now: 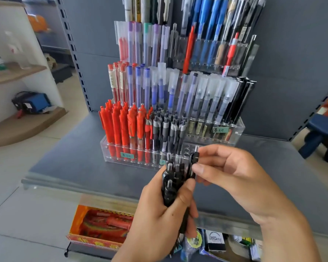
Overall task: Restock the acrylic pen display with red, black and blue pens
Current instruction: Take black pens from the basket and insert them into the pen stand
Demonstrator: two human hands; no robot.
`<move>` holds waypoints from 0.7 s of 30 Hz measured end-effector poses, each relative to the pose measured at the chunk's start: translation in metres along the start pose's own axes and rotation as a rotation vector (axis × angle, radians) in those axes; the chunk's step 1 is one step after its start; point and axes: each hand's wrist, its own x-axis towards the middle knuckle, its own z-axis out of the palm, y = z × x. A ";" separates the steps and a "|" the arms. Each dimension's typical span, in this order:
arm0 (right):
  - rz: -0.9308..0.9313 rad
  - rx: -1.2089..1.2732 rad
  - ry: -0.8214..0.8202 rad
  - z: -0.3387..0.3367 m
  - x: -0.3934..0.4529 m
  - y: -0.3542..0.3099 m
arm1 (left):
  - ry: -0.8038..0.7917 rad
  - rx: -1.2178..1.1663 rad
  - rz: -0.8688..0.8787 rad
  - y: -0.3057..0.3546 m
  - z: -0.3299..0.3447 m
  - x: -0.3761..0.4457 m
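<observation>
Black stretch of the restock, by the look of it. Left hand [159, 210] wrapped tight round a bundle of black pens [173, 178], held upright just off the front edge of the shelf [68, 167], tips down, clicker ends up. Right hand [233, 173] pinching one single black pen [194, 163] near its top between thumb and forefinger, at the right side of the bundle and seemingly being teased clear of it; remaining fingers loosely curled beneath. Straight ahead, the acrylic pen display [239, 129] standing toward the back of the shelf against the upright panel: front row packed with red pens [119, 125] on the left, grey-and-black clickers [167, 129] in the middle, and bare holes [187, 148] showing at the right end of that front tier, right above the raised hands. Higher tiers filled with capped blue pens [146, 86] and clear-capped ones. Next move, most likely: pull the pinched pen free of the bunch, tip it point-down, line it up over one of those vacant holes and drop it in straight, without knocking the neighbouring clickers. Rest of the bundle to follow, one by one. Below the shelf edge, a red and gold box [102, 225] of stock.
</observation>
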 end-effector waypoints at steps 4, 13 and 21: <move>-0.025 0.009 0.001 -0.003 -0.002 -0.001 | 0.000 -0.040 -0.033 0.002 0.000 -0.003; -0.323 0.189 0.311 -0.016 -0.003 -0.006 | 0.137 -0.050 -0.077 0.003 -0.006 -0.003; -0.607 0.073 0.630 -0.007 0.007 -0.004 | 0.180 -0.018 -0.071 -0.001 -0.005 -0.002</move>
